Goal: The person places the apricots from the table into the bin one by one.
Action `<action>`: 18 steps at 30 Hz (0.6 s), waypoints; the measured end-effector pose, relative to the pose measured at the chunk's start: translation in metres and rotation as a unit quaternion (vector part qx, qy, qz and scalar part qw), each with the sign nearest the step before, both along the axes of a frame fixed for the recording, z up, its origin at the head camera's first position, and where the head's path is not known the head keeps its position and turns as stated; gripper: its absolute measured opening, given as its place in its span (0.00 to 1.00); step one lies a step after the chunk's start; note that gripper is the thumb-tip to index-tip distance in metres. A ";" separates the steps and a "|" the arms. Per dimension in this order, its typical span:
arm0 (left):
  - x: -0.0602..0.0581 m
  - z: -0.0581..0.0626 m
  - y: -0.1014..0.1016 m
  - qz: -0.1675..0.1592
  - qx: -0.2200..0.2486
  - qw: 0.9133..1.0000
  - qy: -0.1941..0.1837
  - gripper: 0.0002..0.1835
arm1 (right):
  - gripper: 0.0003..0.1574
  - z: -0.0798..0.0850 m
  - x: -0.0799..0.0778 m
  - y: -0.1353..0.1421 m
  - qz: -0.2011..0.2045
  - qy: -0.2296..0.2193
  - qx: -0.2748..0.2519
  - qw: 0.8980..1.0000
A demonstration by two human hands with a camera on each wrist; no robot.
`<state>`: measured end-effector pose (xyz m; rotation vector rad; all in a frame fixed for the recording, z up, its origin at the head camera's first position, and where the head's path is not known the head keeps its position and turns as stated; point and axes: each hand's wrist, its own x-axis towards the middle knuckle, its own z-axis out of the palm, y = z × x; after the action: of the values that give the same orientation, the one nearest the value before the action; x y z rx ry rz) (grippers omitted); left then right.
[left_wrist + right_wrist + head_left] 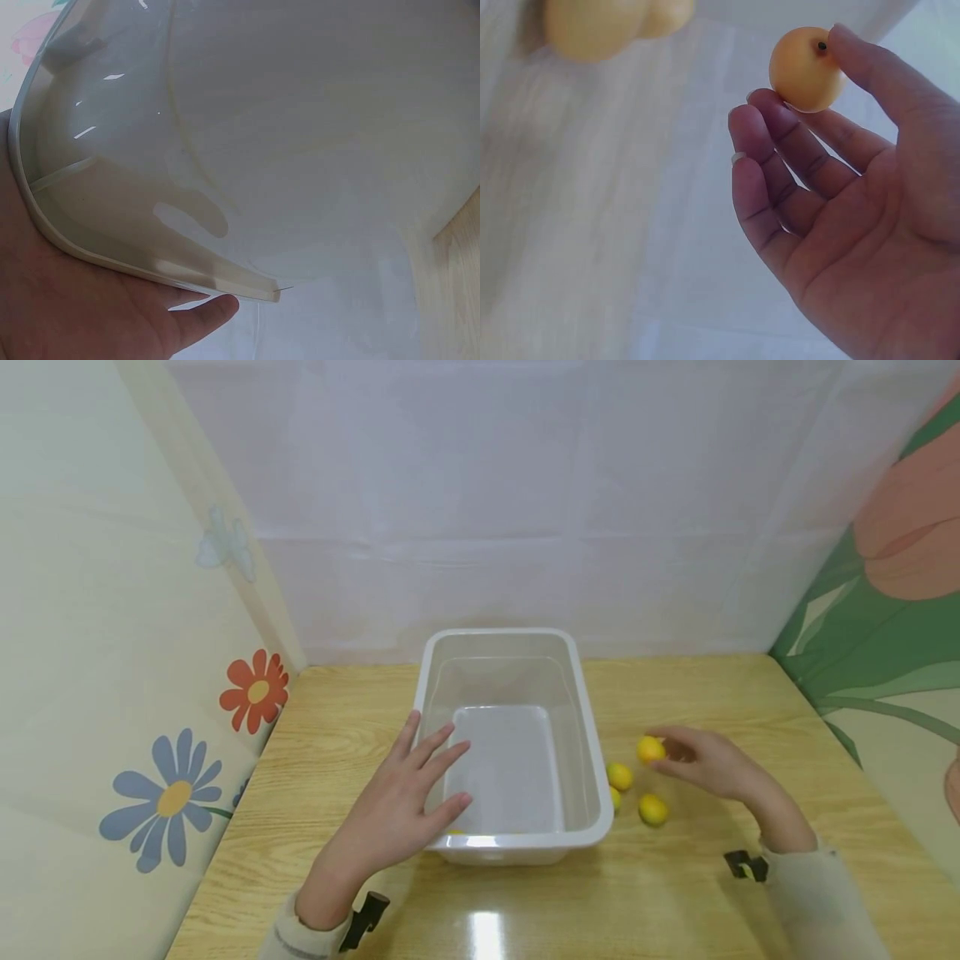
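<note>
Strip of counter [600,902] lies before the near rim of the white bin [540,841]; more counter spans both sides. Left hand [397,802] lies against the near-left rim, fingers spread and straight. Three yellow fruits [652,810] sit by the right wall. Just beyond, right hand [708,762] pinches another fruit [649,750] between thumb and fingers, palm turned toward the bin; far rim stands near the pale backdrop [480,510]

White rectangular plastic tub [517,841], upright. Small round yellow fruit [650,750] pinched, right of tub. Three round yellow-green fruits [652,811] near tub's right side.
</note>
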<state>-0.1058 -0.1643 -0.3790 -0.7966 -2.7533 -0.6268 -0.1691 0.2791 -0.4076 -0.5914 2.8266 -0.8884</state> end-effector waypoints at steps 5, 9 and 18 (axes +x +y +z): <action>0.000 0.000 0.000 0.000 0.001 1.000 -0.002 0.33 | 0.32 0.017 0.008 -0.013 0.018 0.009 -0.003 1.000; 0.000 0.000 0.001 0.001 0.002 1.000 -0.001 0.33 | 0.32 0.028 0.015 -0.022 0.030 0.018 -0.010 0.999; 0.000 0.002 0.001 0.003 -0.001 1.000 -0.012 0.33 | 0.30 0.057 0.030 -0.047 0.060 0.079 -0.027 0.995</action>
<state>-0.1055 -0.1637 -0.3773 -0.7859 -2.7777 -0.6359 -0.1391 0.2322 -0.3504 -0.8635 2.8745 -0.9371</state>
